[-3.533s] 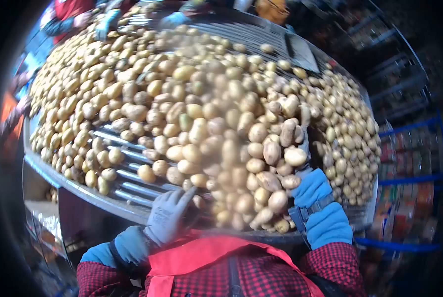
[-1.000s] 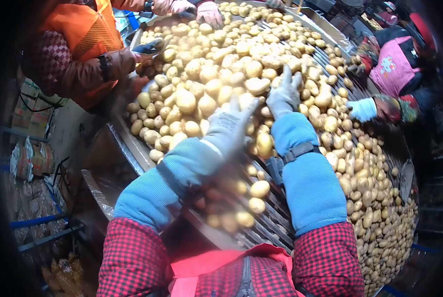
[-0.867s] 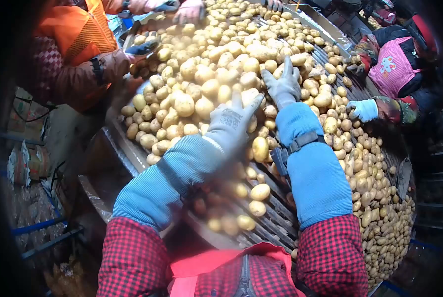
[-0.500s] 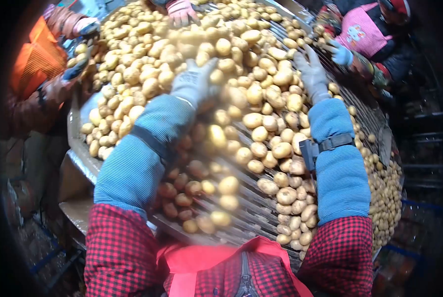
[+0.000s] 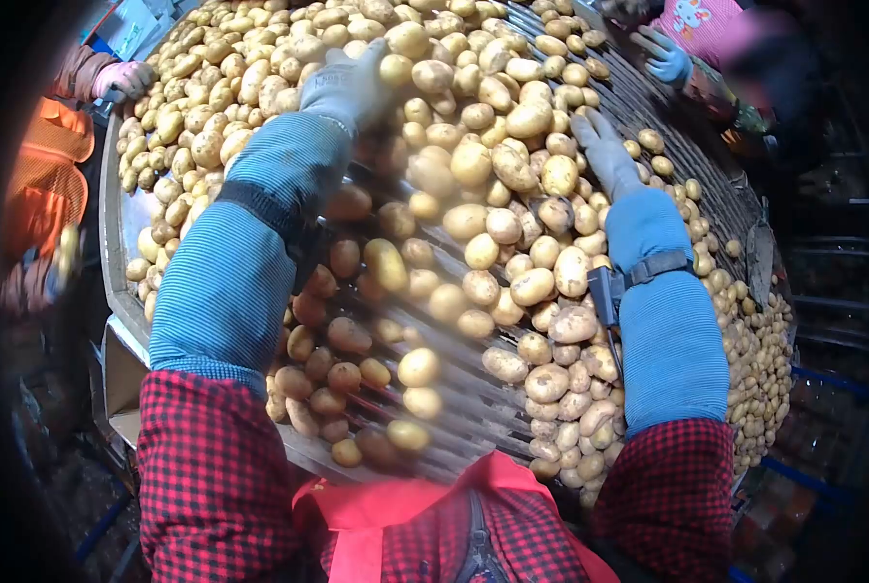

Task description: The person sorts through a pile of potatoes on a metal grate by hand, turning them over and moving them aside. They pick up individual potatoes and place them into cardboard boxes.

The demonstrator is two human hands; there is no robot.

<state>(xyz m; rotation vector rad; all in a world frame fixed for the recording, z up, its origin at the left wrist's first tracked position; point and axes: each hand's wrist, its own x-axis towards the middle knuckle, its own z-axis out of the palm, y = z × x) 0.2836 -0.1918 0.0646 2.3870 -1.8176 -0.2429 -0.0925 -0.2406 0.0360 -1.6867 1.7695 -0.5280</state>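
Note:
A large heap of yellow potatoes [image 5: 470, 163] covers a slatted metal grate [image 5: 478, 400]. My left hand [image 5: 342, 87], in a grey glove, lies on the upper part of the heap. Its thumb stands apart from the fingers, and some fingertips are hidden among the potatoes. On the right side of the heap, my gloved right hand [image 5: 605, 154] rests against potatoes with fingers stretched forward. Neither hand visibly holds a potato. Several loose potatoes [image 5: 347, 334] lie in shadow below my left forearm.
A metal rim [image 5: 114, 233] bounds the table on the left. At the upper right is a co-worker's blue-gloved hand [image 5: 666, 56]; at the upper left, another person's gloved hand [image 5: 123, 80]. Smaller potatoes [image 5: 757, 389] are piled at the lower right.
The view has shifted. My left hand has moved forward and left over the heap, while my right hand stays along its right side. The gloved hand at the far edge has left view.

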